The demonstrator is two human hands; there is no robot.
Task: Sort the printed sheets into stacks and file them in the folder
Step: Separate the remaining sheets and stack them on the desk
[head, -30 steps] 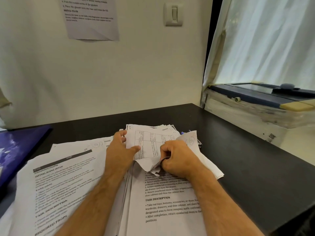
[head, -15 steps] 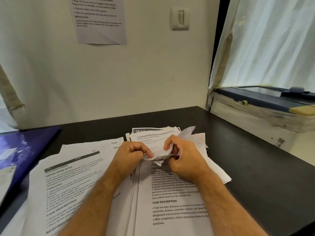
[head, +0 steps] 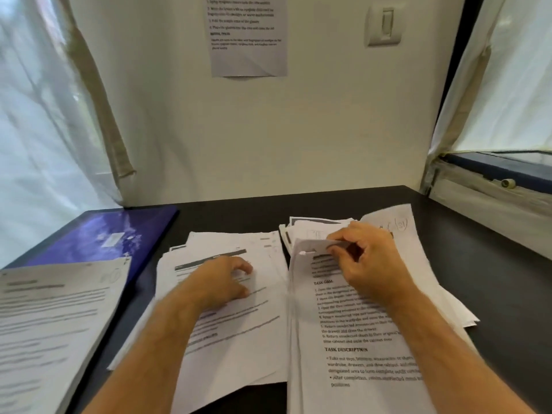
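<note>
The right hand's fingers [head: 343, 245] are curled, thumb against forefinger, pinching the curled top edge of a sheet on the right stack [head: 355, 339]. The right hand [head: 367, 264] sits over the far end of that stack, its forearm running back toward the near edge of the black desk [head: 493, 279]. The left hand's fingers [head: 243, 268] are loosely bent and lie on the top page of the middle stack [head: 239, 324], holding nothing; the left hand [head: 222, 282] rests flat there, blurred by motion.

Taking the middle stack as the landmark: the right stack lies just beside it on the right, edges touching or overlapping, printed with headings such as "TASK GOAL" and "TASK DESCRIPTION". Beyond the right stack's far end, more loose sheets [head: 316, 227] fan out, one turned-up page [head: 394, 225] bearing a handwritten circled mark. Left of the middle stack, apart from it, a third stack [head: 50, 324] lies at the desk's near left corner. Behind that one, to the far left of the middle stack, the blue folder [head: 98, 237] lies flat and closed. On the wall beyond the middle stack hangs a printed notice [head: 248, 40], with a light switch [head: 385, 25] to its right.
</note>
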